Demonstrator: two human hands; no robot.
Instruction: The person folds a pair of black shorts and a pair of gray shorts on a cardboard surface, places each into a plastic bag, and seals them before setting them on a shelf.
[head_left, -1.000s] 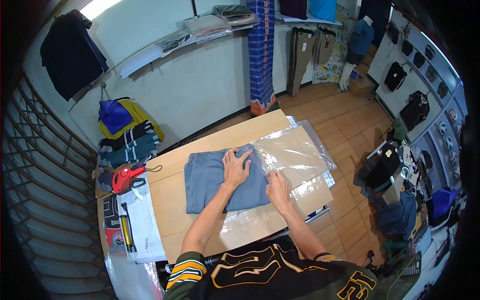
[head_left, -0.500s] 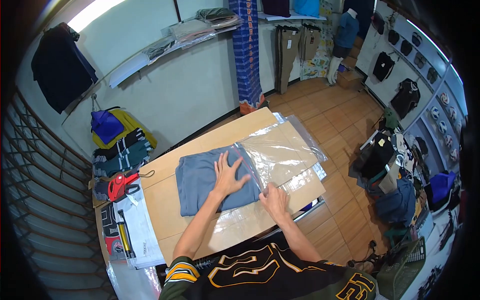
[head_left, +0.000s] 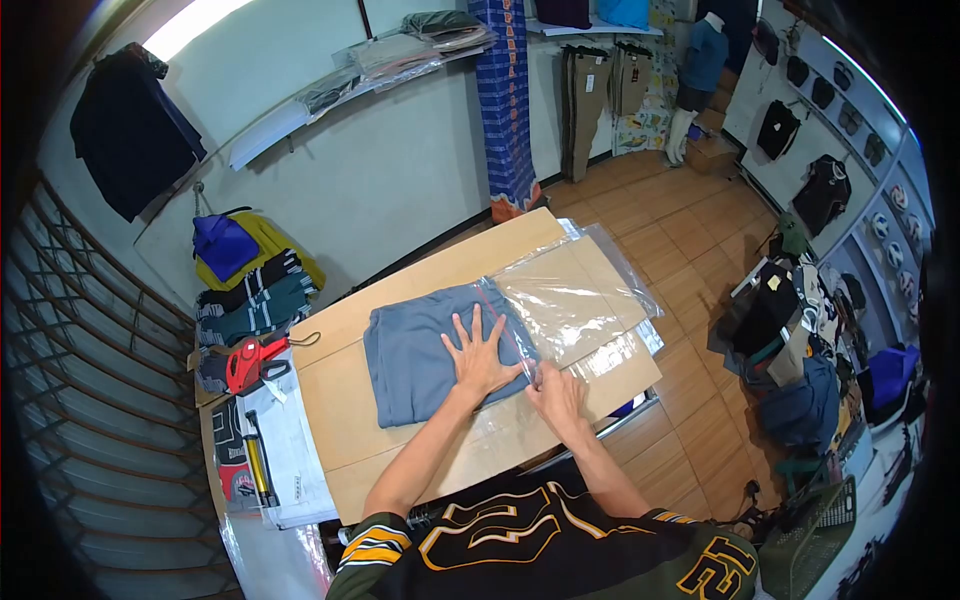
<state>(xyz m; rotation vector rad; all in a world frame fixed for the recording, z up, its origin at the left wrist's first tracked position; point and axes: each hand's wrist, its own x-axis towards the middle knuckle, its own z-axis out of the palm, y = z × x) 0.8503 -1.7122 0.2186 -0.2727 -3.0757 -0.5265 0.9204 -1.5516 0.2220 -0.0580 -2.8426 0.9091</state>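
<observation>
A folded grey garment (head_left: 412,350) lies flat on the cardboard-covered table (head_left: 335,410). My left hand (head_left: 482,362) presses on it with fingers spread, its thumb reaching toward the bag's edge. To the right of the garment stretches a clear plastic bag (head_left: 570,300), its opening strip running along the garment's right side. The garment's right end seems to be just under that strip. My right hand (head_left: 558,395) is closed in a pinch on the near corner of the bag's opening.
A red tool (head_left: 250,365) and a yellow-and-black hand pump (head_left: 258,460) lie at the table's left end. Folded clothes (head_left: 265,305) are stacked behind them. Heaped clothes (head_left: 795,400) stand right of the tiled floor, with a green basket (head_left: 810,540) nearer me.
My left hand has slid right and toward me over the garment, closer to my right hand. My right hand keeps its pinch on the bag. The whole view has shifted slightly.
</observation>
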